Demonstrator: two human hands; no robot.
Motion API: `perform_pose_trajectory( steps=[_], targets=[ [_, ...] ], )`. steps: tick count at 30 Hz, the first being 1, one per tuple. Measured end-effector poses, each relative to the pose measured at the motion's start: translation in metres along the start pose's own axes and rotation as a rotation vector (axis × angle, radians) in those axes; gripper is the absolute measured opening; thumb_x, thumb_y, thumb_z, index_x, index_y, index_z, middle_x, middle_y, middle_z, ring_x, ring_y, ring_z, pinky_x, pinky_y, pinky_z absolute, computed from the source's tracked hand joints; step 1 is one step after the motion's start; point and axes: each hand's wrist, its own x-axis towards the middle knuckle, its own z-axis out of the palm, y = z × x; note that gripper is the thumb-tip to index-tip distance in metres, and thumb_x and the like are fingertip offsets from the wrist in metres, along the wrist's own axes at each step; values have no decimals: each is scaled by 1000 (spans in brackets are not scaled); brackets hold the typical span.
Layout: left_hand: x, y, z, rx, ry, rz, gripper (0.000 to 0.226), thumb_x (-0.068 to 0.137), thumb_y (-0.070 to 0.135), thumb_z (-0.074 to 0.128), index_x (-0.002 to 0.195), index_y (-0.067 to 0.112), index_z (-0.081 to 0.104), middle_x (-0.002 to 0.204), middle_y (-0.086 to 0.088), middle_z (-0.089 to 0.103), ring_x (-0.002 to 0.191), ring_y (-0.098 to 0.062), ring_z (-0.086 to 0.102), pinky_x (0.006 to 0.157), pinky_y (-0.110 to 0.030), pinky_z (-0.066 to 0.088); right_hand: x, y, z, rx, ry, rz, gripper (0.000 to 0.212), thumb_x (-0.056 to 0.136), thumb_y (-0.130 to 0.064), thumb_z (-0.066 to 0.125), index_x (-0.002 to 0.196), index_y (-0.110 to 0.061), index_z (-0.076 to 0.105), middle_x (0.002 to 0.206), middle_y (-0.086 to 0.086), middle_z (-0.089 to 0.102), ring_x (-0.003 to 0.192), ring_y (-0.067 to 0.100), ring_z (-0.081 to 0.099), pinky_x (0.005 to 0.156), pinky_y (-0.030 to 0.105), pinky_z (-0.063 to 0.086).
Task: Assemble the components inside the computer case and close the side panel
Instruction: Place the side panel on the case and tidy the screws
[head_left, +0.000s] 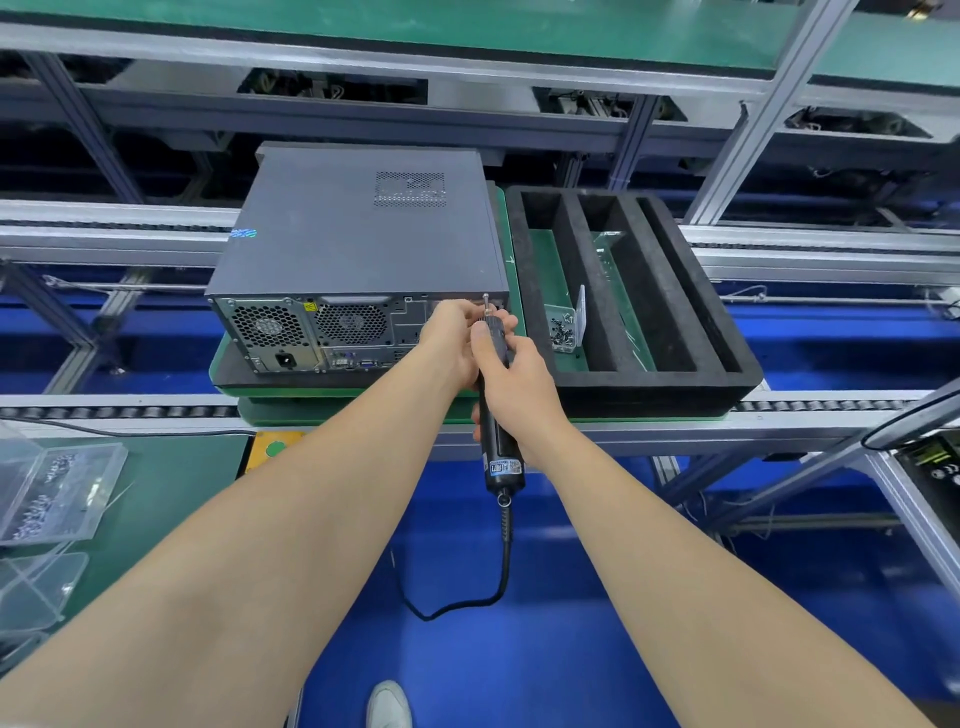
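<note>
A dark grey computer case (358, 234) lies on its side on a green pallet, side panel on top, rear panel with fans and ports facing me. My right hand (511, 384) grips a black electric screwdriver (498, 415), whose bit points up at the rear panel's right edge. My left hand (457, 332) is curled around the bit near its tip, fingers pinching there; whether a screw sits between them is hidden. The screwdriver's cable (501, 566) hangs down below my arms.
A black foam tray (727, 338) with long slots stands right of the case; a small clear box of screws (565, 328) sits in its near left slot. Clear plastic bins (52, 493) rest on the green bench at left. Conveyor rails (779, 408) run across.
</note>
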Motion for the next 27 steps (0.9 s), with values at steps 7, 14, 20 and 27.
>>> perform_pose_trajectory(
  steps=[7, 14, 20, 27],
  targets=[
    [0, 0, 2, 6, -11, -2, 23, 103, 10, 38, 86, 5, 53, 72, -7, 57, 68, -22, 59, 70, -33, 53, 9, 0, 3, -281, 66, -51, 55, 103, -68, 42, 132, -22, 49, 111, 0, 68, 89, 9, 64, 63, 29, 45],
    [-4, -6, -28, 221, 78, 44, 6, 95, 3, 52, 98, 3, 56, 81, -13, 60, 68, -24, 58, 70, -36, 56, 1, 24, 33, -123, 48, 102, 42, 108, -57, 40, 124, -18, 42, 117, 8, 66, 102, 26, 66, 91, 47, 57],
    [-31, 6, -133, 351, 400, 176, 28, 85, 24, 71, 105, 6, 75, 102, -15, 78, 98, -36, 74, 92, -52, 60, -11, 47, 122, -44, -70, 178, 32, 110, -50, 35, 114, -19, 39, 100, 9, 60, 89, 28, 62, 85, 48, 55],
    [-123, 31, -298, 392, 720, 180, 19, 79, 36, 67, 77, 16, 66, 62, 0, 62, 50, -20, 53, 46, -23, 38, -72, 77, 284, 93, -357, 354, 22, 102, -33, 44, 120, -26, 56, 118, 20, 66, 108, 41, 68, 99, 62, 56]
  ],
)
